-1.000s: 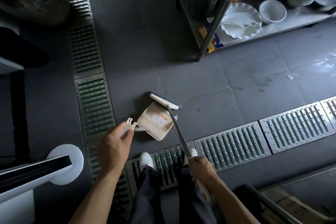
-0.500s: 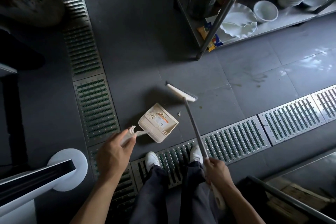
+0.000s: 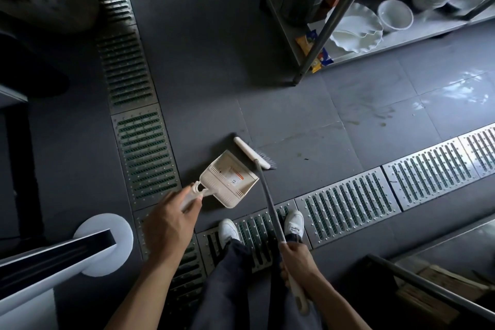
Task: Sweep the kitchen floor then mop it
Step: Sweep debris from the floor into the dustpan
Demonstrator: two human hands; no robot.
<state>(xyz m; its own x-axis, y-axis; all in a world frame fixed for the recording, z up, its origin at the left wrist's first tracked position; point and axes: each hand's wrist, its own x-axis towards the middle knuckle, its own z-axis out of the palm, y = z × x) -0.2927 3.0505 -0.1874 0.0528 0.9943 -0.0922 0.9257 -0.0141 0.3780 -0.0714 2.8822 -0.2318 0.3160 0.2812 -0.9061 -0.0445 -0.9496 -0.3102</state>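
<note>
A beige dustpan (image 3: 229, 179) lies on the dark tiled floor (image 3: 203, 61) just ahead of my feet. My left hand (image 3: 168, 225) grips its handle. A white-headed broom (image 3: 253, 153) with dark bristles rests its head against the pan's open far-right edge. Its grey pole runs down to my right hand (image 3: 296, 257), which grips the pole near its white end. Small specks of dirt lie inside the pan.
Metal drain grates (image 3: 348, 203) run along the left and across the floor under my white shoes (image 3: 294, 222). A steel shelf rack (image 3: 321, 35) with white bowls and plates stands at the upper right. A white round base (image 3: 104, 244) sits at left. Wet smears mark the tiles at right.
The broom head swung out from the pan to the floor beyond it, then came back against the pan's edge. The dustpan stayed in my left hand's grip.
</note>
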